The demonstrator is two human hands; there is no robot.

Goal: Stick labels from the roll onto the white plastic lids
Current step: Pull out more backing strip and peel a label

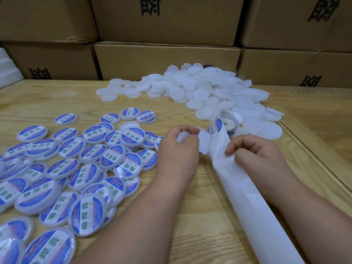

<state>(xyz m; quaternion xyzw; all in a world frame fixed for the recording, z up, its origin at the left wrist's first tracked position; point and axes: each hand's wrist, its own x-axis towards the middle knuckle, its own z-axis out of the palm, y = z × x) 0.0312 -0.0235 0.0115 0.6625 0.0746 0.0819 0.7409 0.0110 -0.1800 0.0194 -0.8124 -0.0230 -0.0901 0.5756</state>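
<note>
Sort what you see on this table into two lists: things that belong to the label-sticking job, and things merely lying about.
Part of the job:
- left hand, holding a white lid
- right hand, pinching the backing strip
- label roll
- pile of plain lids
- labelled lids

Just lying about:
- cardboard boxes
- white foam blocks

stacked brown cardboard boxes [167, 60] with black print behind a wooden table [190, 216]; perhaps white foam [9, 71] far left
</note>
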